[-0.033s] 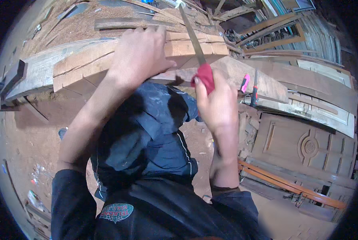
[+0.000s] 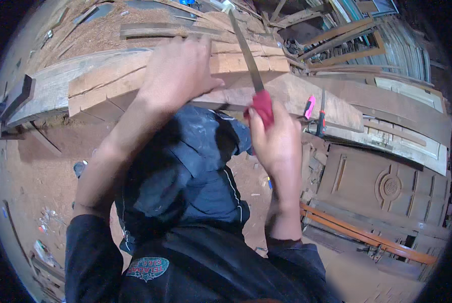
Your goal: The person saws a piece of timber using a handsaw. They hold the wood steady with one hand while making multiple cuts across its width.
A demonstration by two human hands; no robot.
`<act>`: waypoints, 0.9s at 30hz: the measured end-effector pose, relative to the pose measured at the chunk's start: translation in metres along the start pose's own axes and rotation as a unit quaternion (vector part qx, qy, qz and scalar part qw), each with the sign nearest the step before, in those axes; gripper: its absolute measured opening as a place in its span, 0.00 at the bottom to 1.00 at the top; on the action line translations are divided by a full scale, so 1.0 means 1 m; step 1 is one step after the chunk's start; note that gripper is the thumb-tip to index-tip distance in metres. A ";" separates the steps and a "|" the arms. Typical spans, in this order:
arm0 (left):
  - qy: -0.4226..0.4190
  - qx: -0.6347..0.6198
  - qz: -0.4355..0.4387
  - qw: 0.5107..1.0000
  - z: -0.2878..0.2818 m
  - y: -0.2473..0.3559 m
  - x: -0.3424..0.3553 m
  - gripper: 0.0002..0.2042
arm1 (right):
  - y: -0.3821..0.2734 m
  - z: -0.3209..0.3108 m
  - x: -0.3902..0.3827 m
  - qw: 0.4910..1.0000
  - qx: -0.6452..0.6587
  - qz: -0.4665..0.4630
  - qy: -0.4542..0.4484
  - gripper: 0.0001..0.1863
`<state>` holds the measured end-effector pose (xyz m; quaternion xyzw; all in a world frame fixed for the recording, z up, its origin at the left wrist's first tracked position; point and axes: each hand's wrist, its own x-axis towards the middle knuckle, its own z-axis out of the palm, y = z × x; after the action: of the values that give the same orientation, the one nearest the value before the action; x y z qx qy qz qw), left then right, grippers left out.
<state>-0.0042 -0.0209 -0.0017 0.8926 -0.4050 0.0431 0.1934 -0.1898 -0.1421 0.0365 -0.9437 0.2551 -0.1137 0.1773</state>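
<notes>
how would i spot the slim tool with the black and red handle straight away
Find the panelled door with the round carving, right of centre. Just above its upper left corner lies a thick board's right end, with the slim tool resting on it. A long thin dark shaft sets it apart from the stubby pink-and-black item beside it.

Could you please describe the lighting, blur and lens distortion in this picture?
In the head view, black corners frame the round fisheye image; the long flat brown board at right appears bent; the bare left hand looks slightly blurred; and dark shadow patches lie on the dark blue cloth trousers.
</notes>
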 end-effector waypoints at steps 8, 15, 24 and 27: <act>0.001 -0.011 0.000 1.000 0.001 -0.005 0.004 0.33 | -0.004 -0.002 0.034 0.999 -0.005 -0.020 -0.037 0.10; 0.012 0.005 -0.005 1.000 -0.002 0.004 0.006 0.33 | 0.013 -0.014 -0.006 0.999 0.026 0.024 -0.033 0.14; 0.036 0.011 0.002 0.999 0.003 -0.001 0.004 0.32 | 0.032 -0.007 0.005 0.966 0.100 0.154 -0.181 0.14; 0.043 0.009 0.014 0.999 0.011 0.001 0.004 0.31 | 0.046 -0.008 0.013 0.965 0.084 0.124 -0.217 0.15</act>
<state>-0.0028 -0.0288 -0.0106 0.8861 -0.4080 0.0879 0.2016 -0.2019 -0.1882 0.0274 -0.8884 0.3154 0.0958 0.3194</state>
